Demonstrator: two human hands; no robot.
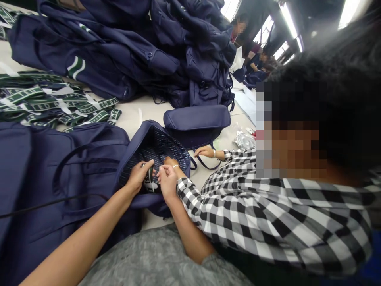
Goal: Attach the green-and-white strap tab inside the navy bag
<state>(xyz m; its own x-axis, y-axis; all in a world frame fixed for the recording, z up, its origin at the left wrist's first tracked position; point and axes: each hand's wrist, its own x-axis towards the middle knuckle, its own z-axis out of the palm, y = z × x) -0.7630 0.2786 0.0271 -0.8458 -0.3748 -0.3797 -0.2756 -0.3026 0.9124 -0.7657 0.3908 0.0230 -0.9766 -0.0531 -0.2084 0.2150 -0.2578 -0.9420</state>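
An open navy bag (166,147) lies on the table, showing its striped lining. My left hand (139,174) reaches into the opening and grips a green-and-white label (149,183) against the lining. My right hand (167,180) is curled beside it, fingertips pinched at the label's upper edge. A co-worker in a checked shirt (253,206) leans in from the right. One of their hands (175,162), wearing a ring, rests on the lining just behind my right hand. Their other hand (205,151) lies on the table by a bag strap.
A flat navy bag (53,174) lies at the left under my left arm. Green-and-white printed straps (44,103) are heaped at the far left. A big pile of navy bags (143,51) fills the back, and a closed navy pouch (196,119) sits beyond the open bag. Other people work at the far right.
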